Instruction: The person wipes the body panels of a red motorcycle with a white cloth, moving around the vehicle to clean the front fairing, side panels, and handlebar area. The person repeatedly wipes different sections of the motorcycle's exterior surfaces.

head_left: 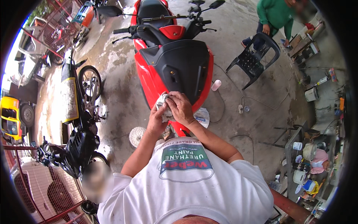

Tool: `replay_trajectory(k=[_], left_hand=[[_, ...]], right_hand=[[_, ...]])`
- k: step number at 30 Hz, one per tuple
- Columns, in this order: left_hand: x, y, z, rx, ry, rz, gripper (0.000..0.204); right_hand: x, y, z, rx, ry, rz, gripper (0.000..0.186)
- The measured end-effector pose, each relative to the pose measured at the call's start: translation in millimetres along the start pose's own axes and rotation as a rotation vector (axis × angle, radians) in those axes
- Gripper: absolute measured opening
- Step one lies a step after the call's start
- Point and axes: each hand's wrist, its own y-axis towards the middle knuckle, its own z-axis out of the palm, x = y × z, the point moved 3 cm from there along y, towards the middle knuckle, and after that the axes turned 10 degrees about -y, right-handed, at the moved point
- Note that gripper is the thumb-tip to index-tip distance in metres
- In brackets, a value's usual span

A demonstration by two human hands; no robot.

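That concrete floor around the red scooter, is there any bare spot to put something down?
Yes: the floor is bare between the red scooter and the black plastic chair, apart from a white cord and a small pink bottle. The right-hand workbench is crowded with tubs. On the left, the parked motorbike leaves only a narrow strip.

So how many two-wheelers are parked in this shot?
2 clearly: the red scooter straight ahead, by the hands holding a rag, and a black motorcycle to the left. More may be hidden at top left.

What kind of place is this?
Probably an outdoor motorbike repair or paint yard. A red scooter stands on stained concrete, more motorbikes are parked nearby, and a workbench is crowded with tins.
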Motion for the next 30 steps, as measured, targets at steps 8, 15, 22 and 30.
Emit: replay_trajectory(k=[8, 15, 22, 30], left_hand=[[-178.1, 74.0, -85.2, -0.115, 0.835, 0.249, 0.038], [-187.1, 210.4, -62.2, -0.036, 1.940, 0.861, 0.044], [-157.8, 238.3, -94.2, 0.076, 2.141, 1.050, 0.035], [-192.1, 299.0, -67.4, 0.066, 1.922, 0.765, 0.032]], right_hand=[[5.8, 130.8, -57.9, -0.031, -0.325, -0.210, 0.059], [-56.0, 203.9, -34.6, 0.182, -0.861, -0.090, 0.121], [-63.8, 191.3, -35.2, 0.280, -0.772, 0.141, 0.138], [-84.5, 179.5, -43.8, 0.258, -0.783, 0.160, 0.138]])
